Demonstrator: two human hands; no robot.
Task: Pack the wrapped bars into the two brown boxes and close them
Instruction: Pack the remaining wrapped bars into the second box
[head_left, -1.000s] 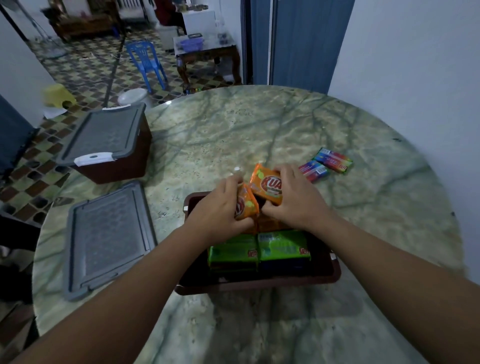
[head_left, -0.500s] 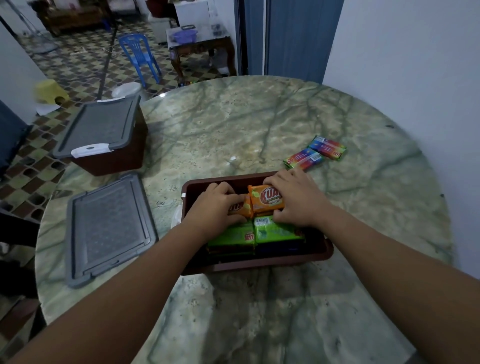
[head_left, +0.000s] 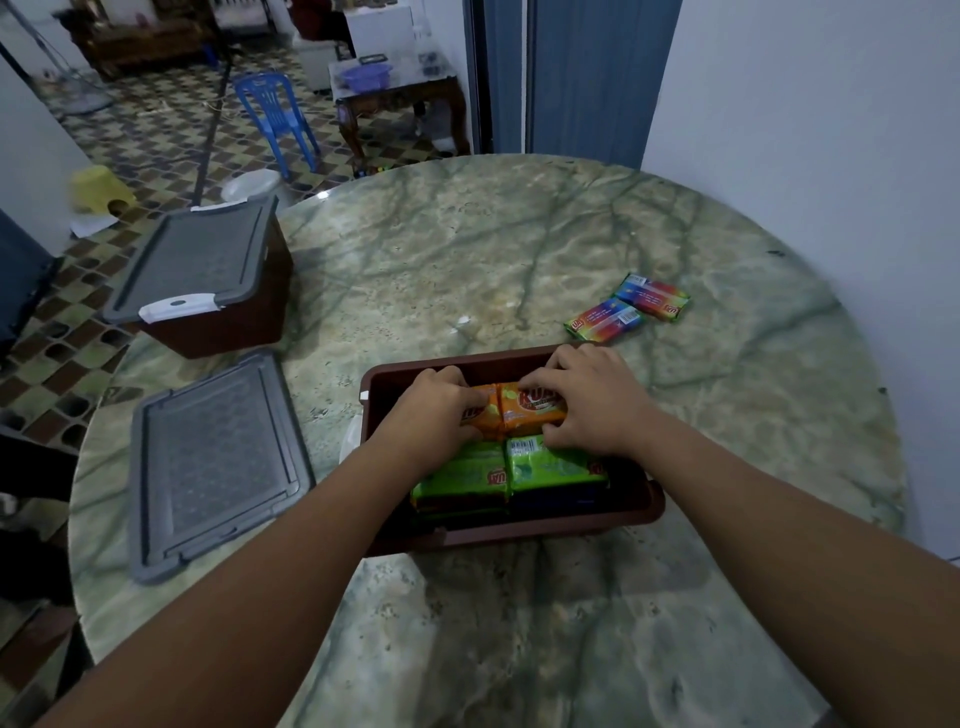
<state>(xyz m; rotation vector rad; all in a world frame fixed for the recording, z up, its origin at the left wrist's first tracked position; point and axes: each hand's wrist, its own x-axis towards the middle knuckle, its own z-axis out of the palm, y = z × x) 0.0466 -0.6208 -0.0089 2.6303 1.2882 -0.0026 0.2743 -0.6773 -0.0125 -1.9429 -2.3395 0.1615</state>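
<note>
An open brown box (head_left: 657, 506) sits on the marble table in front of me. Inside it lie two green wrapped bars (head_left: 550, 467) side by side, with two orange wrapped bars (head_left: 527, 415) behind them. My left hand (head_left: 434, 410) rests on the left orange bar and my right hand (head_left: 587, 400) presses on the right one. Two rainbow-coloured wrapped bars (head_left: 628, 309) lie loose on the table, beyond the box to the right. A second brown box (head_left: 218, 322) stands at the table's left edge with its grey lid (head_left: 192, 260) on.
A loose grey lid (head_left: 213, 462) lies flat on the table left of the open box. The round table (head_left: 519, 249) touches a white wall on the right. Beyond it are a blue plastic chair (head_left: 272, 111) and a low wooden table (head_left: 400, 98) on a tiled floor.
Both hands brought the two orange bars down from above the box into its far half. The bars now lie flat behind the green ones, with my hands still on them.
</note>
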